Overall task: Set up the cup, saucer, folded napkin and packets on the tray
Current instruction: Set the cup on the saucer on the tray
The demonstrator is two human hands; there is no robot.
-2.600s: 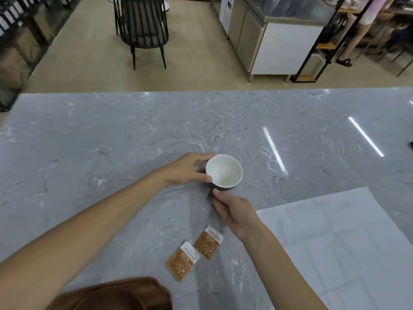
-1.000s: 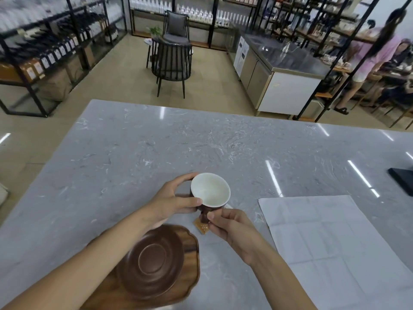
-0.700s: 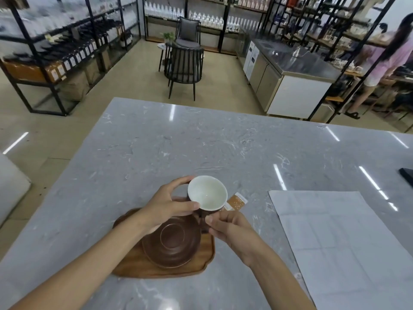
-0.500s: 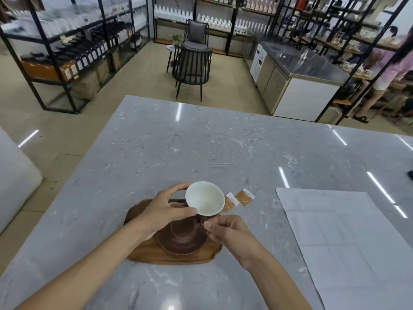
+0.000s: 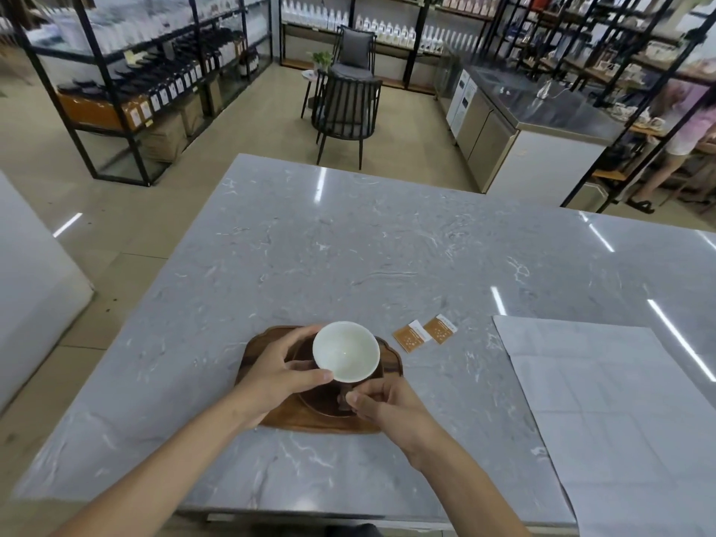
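Holding the cup [image 5: 345, 350] over the saucer [image 5: 323, 401], left hand [image 5: 277, 375] wrapping its side, right hand [image 5: 381, 408] pinching the handle, I could set it off-centre and tip it.

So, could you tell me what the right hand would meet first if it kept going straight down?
Most likely the saucer on the tray: the right hand holds the cup just above it, though the gap is unclear.

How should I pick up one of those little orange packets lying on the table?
Each packet lies flat on the marble table, right of the tray, so there is no side to wrap around. Come from above and pinch a short edge, perhaps the white strip end, lifting a corner first. The second packet lies very close beside it, so take the outer edge.
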